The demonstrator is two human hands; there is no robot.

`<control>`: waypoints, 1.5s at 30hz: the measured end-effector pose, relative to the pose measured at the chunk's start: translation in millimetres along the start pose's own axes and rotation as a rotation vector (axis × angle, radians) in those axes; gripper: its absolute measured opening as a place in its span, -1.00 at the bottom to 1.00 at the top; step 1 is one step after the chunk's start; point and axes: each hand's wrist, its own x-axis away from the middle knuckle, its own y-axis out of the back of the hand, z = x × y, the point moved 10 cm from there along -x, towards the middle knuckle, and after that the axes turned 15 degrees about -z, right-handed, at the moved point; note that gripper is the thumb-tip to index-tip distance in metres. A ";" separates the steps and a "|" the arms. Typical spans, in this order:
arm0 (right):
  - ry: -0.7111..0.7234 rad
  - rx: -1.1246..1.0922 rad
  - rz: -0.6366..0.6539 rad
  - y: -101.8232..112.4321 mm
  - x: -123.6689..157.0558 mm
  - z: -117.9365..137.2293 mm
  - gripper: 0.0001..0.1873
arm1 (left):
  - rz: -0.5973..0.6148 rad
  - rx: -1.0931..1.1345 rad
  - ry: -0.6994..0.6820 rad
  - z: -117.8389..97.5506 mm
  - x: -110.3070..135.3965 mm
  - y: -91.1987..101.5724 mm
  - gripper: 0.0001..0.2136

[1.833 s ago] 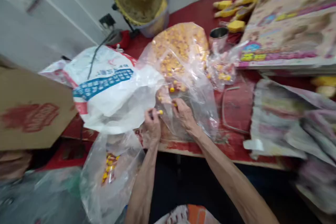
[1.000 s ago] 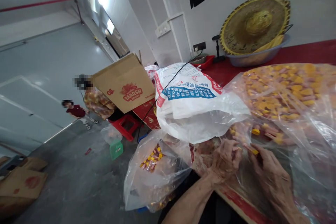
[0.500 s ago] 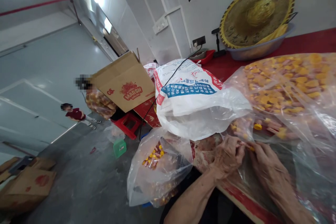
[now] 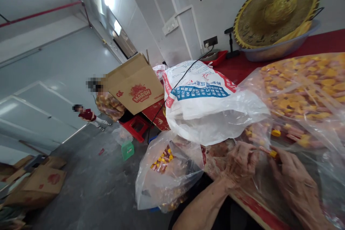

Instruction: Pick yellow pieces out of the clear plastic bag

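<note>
**Left hand and right hand meeting at a capped pink stick**

Beyond the fingers, the red tabletop [image 4: 258, 68] extends to the wall and carries a woven straw hat [image 4: 277, 10] in a grey basin [image 4: 280, 54]. To the left of the fingers lie a white woven sack [image 4: 205, 115] with a blue band and, farther off, a cardboard box [image 4: 136, 86] printed MARSH. Two people [image 4: 107, 106] stand on the floor well left of the fingers. Above and right of the fingers, a large clear plastic bag [image 4: 302, 93] holds many pink pieces with yellow parts; the frame cuts off its right side. Below left, a smaller clear bag [image 4: 167, 176] holds similar pieces.

The left hand [image 4: 239, 163] and right hand [image 4: 295, 187] sit close together, partly veiled by clear film. Between them lies a pink stick [image 4: 265, 150] ending in a yellow cap [image 4: 273, 153]. The right hand's fingers [image 4: 281, 163] are clamped on the yellow cap. The left hand's fingers [image 4: 249, 151] reach the pink stick, but contact or grip cannot be told.
</note>
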 end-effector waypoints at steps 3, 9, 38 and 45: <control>0.118 0.002 0.004 1.5 -0.5 11.7 -0.58 | 0.043 -0.041 0.031 2.7 0.8 -4.4 -0.87; 0.110 -0.008 -0.016 7.5 -4.0 15.8 -0.60 | 0.025 -0.023 -0.018 -1.6 1.0 -4.3 -0.86; 0.031 -0.011 0.006 0.8 -2.9 11.4 -0.55 | -0.016 -0.054 -0.045 7.1 2.3 -3.4 -0.81; 0.051 0.015 0.076 -5.7 -0.6 14.7 -0.56 | 0.044 -0.132 -0.048 8.8 2.2 -9.7 -0.83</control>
